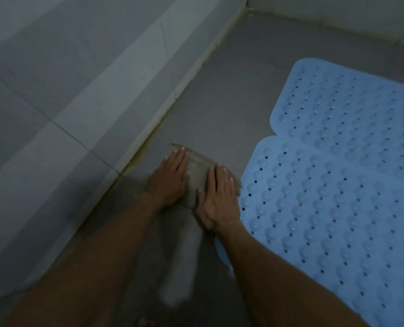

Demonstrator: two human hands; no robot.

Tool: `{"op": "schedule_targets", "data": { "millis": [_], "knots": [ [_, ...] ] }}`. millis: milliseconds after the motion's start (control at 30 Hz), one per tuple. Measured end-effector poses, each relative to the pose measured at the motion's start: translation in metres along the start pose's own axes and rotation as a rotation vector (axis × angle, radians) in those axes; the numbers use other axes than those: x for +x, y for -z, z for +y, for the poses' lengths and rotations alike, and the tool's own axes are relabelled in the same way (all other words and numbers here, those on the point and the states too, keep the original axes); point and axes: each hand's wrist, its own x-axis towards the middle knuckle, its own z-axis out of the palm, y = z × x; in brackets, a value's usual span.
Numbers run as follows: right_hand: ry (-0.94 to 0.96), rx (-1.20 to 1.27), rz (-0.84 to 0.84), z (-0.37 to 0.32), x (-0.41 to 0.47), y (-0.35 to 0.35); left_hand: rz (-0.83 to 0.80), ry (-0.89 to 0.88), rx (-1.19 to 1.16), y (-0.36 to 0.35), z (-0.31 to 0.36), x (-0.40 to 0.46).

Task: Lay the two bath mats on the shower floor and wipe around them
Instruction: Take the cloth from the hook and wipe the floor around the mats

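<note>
Two light blue bath mats with holes and bumps lie flat side by side on the grey shower floor: the far mat (351, 102) and the near mat (333, 220). A grey-brown cloth (197, 172) is spread on the floor just left of the near mat. My left hand (170, 179) presses flat on the cloth's left part. My right hand (218, 197) lies flat on its right part, next to the mat's edge. Both palms are down with fingers extended.
A tiled wall (78, 95) runs diagonally on the left, with a yellowish grout line where it meets the floor (231, 86). Another wall closes the far corner at top right. A pale streak shows on the floor between my forearms.
</note>
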Motion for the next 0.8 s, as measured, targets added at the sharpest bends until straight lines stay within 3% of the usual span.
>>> {"op": "schedule_targets", "data": {
  "millis": [300, 800],
  "knots": [
    [-0.013, -0.175, 0.014, 0.010, 0.029, 0.002, 0.088, -0.047, 0.068, -0.003, -0.005, 0.028],
    [-0.068, -0.226, 0.101, 0.073, 0.180, 0.061, 0.151, -0.139, 0.057, 0.017, 0.012, 0.213]
  ]
}}
